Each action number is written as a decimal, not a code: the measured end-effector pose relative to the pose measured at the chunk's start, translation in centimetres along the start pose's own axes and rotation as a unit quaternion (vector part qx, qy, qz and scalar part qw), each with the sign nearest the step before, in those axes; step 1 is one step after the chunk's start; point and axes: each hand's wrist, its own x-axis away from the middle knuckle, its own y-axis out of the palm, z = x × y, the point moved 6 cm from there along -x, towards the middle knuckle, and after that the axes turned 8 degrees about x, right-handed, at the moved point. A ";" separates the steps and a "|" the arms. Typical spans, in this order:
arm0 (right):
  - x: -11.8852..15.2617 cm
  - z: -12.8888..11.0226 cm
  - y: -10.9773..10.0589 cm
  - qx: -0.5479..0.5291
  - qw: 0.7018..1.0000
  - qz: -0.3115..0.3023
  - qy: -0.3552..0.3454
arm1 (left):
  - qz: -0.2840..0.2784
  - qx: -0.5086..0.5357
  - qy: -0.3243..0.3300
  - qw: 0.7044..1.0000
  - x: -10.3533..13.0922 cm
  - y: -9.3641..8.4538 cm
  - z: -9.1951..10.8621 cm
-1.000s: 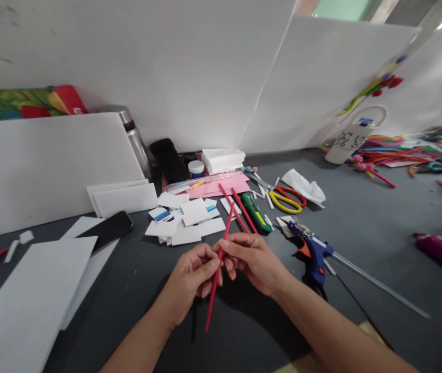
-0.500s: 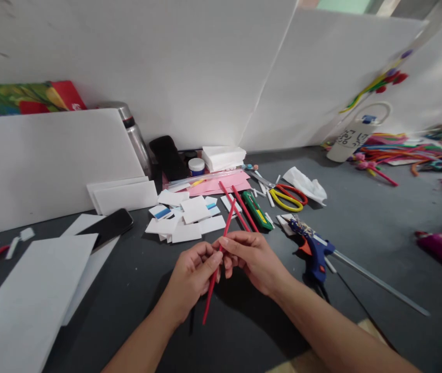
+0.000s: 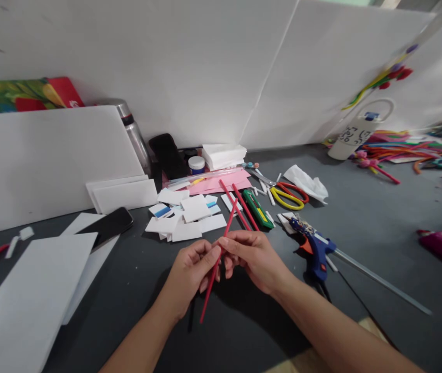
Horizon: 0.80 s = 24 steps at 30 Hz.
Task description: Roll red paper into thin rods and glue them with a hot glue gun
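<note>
A thin red stick [image 3: 208, 298] slants between my two hands over the dark table. My left hand [image 3: 195, 269] pinches it near its middle between thumb and fingers. Just above that grip, my right hand [image 3: 250, 254] pinches the same stick, and the fingertips of both hands almost meet. Beyond the hands lie two more red sticks [image 3: 245, 206], beside a green cutter [image 3: 258, 210]. Several white card pieces [image 3: 187, 231] are heaped to the left of these sticks.
Scissors [image 3: 289, 197] and a blue glue gun [image 3: 317, 254] lie to the right. White boards [image 3: 37, 290] and a black phone [image 3: 112, 228] are on the left. A white bottle [image 3: 353, 137] stands at the back right near colourful stems [image 3: 403, 150].
The red stick's lower end has shifted slightly left. Both hands keep their pinch on it, and the view has moved a little.
</note>
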 end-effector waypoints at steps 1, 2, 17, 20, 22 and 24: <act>0.0 0.1 -0.1 -0.001 1.000 0.000 -0.002 | -0.001 -0.001 -0.002 1.000 0.0 0.0 0.0; 0.0 0.1 -0.1 -0.002 1.000 0.000 -0.003 | -0.006 -0.002 -0.003 1.000 0.0 -0.1 0.0; 0.1 -0.3 -0.2 -0.011 1.000 -0.004 -0.006 | -0.086 0.060 -0.005 0.995 0.3 0.2 0.3; 0.1 -0.3 -0.4 -0.012 1.000 0.002 -0.004 | -0.074 0.065 -0.029 0.995 0.3 0.2 0.1; 0.0 -0.2 -0.5 -0.009 1.000 0.006 -0.004 | -0.060 0.061 -0.032 0.996 0.2 0.3 0.1; 0.0 0.0 -0.5 -0.006 1.000 0.005 -0.006 | -0.042 0.046 -0.022 0.998 0.2 0.3 0.2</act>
